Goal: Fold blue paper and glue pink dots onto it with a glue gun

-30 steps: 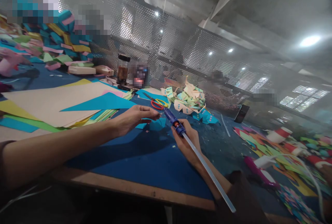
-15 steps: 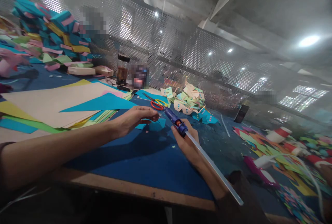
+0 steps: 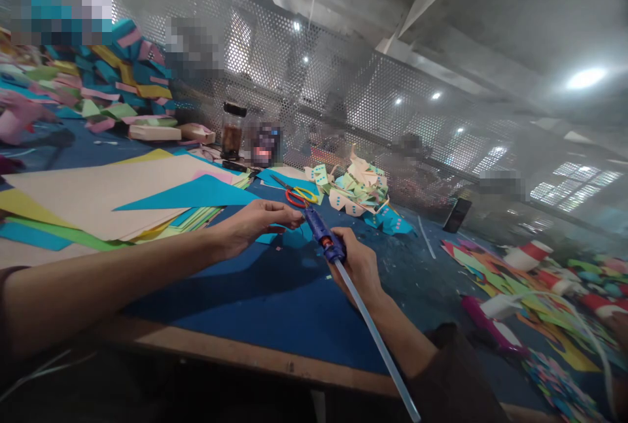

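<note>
a grey perforated metal screen (image 3: 275, 76) rises behind the blue-topped, wood-edged table (image 3: 275, 318) — above, a grey beamed ceiling (image 3: 530, 24), a glowing white lamp (image 3: 586, 78); bright paned windows (image 3: 572, 189) at right.

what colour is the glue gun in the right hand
Dark blue, leaning purple: the glue gun in the right hand shows best in the head view.

Open passage runs along the near middle of the counter (image 3: 289, 312), bounded on the right by a long, slanting glue stick (image 3: 373, 331). The left hand (image 3: 265, 219) and the glue gun (image 3: 318, 225), nearly touching, close the centre. Stacked paper sheets (image 3: 108, 194) obstruct the left; scissors (image 3: 296, 197) and dotted paper cutouts (image 3: 360, 184), the far side.
</note>
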The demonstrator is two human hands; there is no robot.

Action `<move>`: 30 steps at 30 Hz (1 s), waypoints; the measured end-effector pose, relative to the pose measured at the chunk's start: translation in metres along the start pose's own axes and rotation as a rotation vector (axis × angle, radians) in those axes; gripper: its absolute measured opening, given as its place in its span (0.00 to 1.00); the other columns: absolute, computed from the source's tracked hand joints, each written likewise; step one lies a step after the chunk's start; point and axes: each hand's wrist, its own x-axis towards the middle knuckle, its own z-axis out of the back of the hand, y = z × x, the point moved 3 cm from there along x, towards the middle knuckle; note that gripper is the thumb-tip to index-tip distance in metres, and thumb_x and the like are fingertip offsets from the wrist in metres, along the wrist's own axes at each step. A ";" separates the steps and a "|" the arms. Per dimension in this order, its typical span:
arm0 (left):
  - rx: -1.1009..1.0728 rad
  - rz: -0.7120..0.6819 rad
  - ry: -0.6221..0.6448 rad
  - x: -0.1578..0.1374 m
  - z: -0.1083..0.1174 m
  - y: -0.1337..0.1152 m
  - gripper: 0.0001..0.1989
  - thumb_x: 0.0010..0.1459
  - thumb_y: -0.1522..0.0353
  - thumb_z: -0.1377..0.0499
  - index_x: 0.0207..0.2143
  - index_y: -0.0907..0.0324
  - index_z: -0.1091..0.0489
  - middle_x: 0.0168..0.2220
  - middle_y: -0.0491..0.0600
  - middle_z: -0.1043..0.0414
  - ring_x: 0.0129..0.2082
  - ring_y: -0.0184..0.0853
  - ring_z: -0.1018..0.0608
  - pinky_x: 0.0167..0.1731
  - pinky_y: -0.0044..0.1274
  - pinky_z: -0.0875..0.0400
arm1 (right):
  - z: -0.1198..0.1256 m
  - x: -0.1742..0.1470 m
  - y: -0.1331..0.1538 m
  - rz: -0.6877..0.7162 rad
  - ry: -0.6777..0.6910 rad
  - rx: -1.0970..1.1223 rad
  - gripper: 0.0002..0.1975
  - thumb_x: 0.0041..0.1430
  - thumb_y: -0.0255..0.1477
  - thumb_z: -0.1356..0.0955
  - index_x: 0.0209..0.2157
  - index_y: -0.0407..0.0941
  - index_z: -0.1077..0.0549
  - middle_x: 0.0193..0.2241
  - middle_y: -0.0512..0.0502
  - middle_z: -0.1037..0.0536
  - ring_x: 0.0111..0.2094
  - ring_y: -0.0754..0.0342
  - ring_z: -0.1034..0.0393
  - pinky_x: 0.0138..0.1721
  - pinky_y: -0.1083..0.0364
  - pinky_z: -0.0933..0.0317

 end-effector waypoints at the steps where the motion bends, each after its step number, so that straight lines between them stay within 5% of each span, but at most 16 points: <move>1: 0.009 -0.001 -0.004 0.000 0.000 0.000 0.16 0.48 0.55 0.31 0.30 0.58 0.21 0.35 0.51 0.22 0.40 0.40 0.25 0.47 0.32 0.35 | 0.000 0.000 0.001 0.002 -0.007 -0.008 0.14 0.58 0.29 0.34 0.47 0.47 0.31 0.32 0.48 0.20 0.31 0.50 0.23 0.33 0.57 0.38; 20: 0.046 -0.018 -0.016 -0.002 -0.002 -0.002 0.09 0.48 0.61 0.32 0.27 0.57 0.22 0.32 0.48 0.24 0.37 0.37 0.26 0.42 0.30 0.36 | 0.002 0.000 0.006 0.043 -0.020 -0.002 0.13 0.58 0.29 0.35 0.46 0.46 0.30 0.31 0.48 0.20 0.30 0.50 0.24 0.32 0.57 0.38; 30: 0.052 0.016 -0.068 -0.001 0.000 0.000 0.11 0.47 0.59 0.31 0.27 0.57 0.22 0.32 0.47 0.24 0.38 0.36 0.26 0.47 0.30 0.36 | 0.003 0.002 0.005 -0.147 -0.017 0.210 0.12 0.57 0.32 0.34 0.44 0.46 0.30 0.28 0.51 0.22 0.25 0.53 0.26 0.28 0.59 0.39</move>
